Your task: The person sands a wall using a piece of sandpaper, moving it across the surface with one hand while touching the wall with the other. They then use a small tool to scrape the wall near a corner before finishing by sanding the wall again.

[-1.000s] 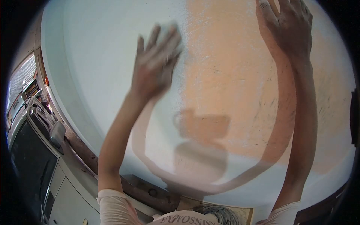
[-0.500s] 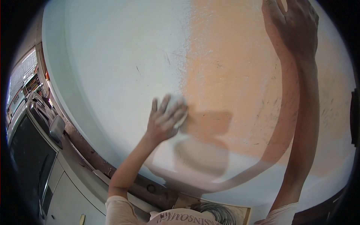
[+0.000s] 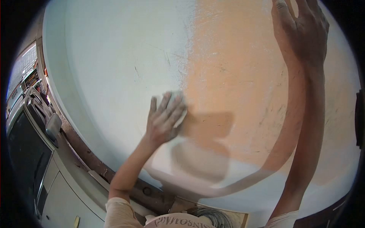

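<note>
My left hand [image 3: 164, 119], dusty with grey powder, presses a pale, round sanding pad [image 3: 178, 98] against a large painted panel [image 3: 114, 64]. Most of the pad is hidden beneath the fingers. The hand works beside the border between the pale green-white paint and an orange patch [image 3: 228, 87]. Up at the top right, my right hand [image 3: 306, 32] rests on the panel with its fingers apart and holds nothing. Its fingertips are partly cut off by the frame's edge. Scratches and dark scuffs mark the panel's surface.
A vehicle [image 3: 64, 193] with a side mirror [image 3: 53, 125] stands close on the left. At the bottom, a coil of grey wire or cable [image 3: 215, 216] lies near my body. My head and right arm cast shadows across the panel.
My left hand has shifted slightly left and up with the pad. My right hand appears a little further right and lower, still on the panel; the view has moved slightly too.
</note>
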Demonstrator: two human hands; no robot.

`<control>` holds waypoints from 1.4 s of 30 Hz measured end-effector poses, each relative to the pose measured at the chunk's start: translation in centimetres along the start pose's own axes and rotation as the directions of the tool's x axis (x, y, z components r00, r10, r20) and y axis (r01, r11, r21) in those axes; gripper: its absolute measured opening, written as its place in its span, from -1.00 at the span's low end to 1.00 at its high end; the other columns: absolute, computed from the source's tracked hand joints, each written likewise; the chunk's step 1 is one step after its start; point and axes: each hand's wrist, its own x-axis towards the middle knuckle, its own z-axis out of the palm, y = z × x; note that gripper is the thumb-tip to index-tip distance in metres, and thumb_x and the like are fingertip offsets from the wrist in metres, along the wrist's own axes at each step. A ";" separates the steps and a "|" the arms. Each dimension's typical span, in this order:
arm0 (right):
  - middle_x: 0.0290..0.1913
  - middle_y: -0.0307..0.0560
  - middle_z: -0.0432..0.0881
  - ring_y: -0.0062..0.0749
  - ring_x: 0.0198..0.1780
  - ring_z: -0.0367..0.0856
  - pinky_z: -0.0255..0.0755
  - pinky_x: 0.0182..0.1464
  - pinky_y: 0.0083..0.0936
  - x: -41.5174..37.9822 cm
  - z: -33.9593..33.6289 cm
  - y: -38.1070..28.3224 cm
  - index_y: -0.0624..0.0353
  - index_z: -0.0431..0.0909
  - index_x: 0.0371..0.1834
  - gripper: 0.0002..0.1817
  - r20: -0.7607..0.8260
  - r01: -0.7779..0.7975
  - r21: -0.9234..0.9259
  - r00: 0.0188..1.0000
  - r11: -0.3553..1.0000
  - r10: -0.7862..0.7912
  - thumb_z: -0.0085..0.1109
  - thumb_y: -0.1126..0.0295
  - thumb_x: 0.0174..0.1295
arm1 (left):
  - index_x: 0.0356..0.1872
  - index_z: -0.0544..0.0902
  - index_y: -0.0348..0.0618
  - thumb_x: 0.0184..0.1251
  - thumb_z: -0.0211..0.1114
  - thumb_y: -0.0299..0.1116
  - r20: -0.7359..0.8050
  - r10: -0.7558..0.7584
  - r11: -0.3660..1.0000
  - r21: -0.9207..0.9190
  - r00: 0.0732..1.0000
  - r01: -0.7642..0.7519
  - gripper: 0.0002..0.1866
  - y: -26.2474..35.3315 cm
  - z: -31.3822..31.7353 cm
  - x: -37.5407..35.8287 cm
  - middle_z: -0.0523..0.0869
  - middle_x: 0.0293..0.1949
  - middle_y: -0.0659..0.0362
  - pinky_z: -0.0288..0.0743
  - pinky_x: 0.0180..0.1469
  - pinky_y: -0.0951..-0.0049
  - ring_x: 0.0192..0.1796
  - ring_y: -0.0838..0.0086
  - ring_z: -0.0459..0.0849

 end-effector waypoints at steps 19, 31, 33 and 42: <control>0.19 0.15 0.42 0.06 0.28 0.31 0.19 0.32 -0.07 0.1 -0.3 -0.1 0.14 0.49 0.07 -0.55 0.001 0.034 0.045 0.999 0.998 -0.034 0.09 0.24 0.09 | 0.25 0.46 -0.03 0.19 0.23 -0.43 -0.042 -0.037 0.998 0.046 0.998 0.039 -0.47 -0.7 -2.3 7.8 0.38 0.35 0.14 -0.12 0.38 -0.21 0.43 0.17 0.23; 0.16 0.17 0.44 0.06 0.26 0.34 0.18 0.31 -0.08 -0.1 -0.6 -0.4 0.16 0.49 0.03 -0.57 -0.025 0.036 0.052 0.999 0.998 -0.034 0.11 0.24 0.08 | 0.24 0.46 -0.12 0.14 0.22 -0.53 -0.159 -0.053 0.997 -0.062 0.986 0.044 -0.45 -2.1 -2.8 12.3 0.37 0.34 0.07 -0.04 0.36 -0.22 0.43 0.07 0.22; 0.15 0.18 0.44 0.06 0.25 0.35 0.17 0.31 -0.08 0.0 -0.9 -0.5 0.16 0.49 0.03 -0.57 -0.024 0.062 0.038 0.998 0.997 -0.062 0.11 0.25 0.08 | 0.25 0.47 -0.09 0.12 0.22 -0.54 -0.065 -0.126 0.991 -0.051 0.990 0.123 -0.43 -0.4 -3.0 9.4 0.39 0.34 0.11 -0.05 0.35 -0.24 0.44 0.12 0.20; 0.14 0.16 0.45 0.04 0.24 0.37 0.19 0.30 -0.10 -0.1 -0.7 -0.6 0.14 0.49 0.03 -0.58 -0.007 0.082 0.040 0.997 0.996 -0.082 0.12 0.27 0.08 | 0.23 0.41 -0.30 0.41 -0.10 -0.43 -0.208 -0.054 0.994 0.079 0.977 0.072 -0.59 -4.3 -5.3 23.5 0.30 0.35 -0.05 -0.11 0.43 -0.04 0.44 0.08 0.13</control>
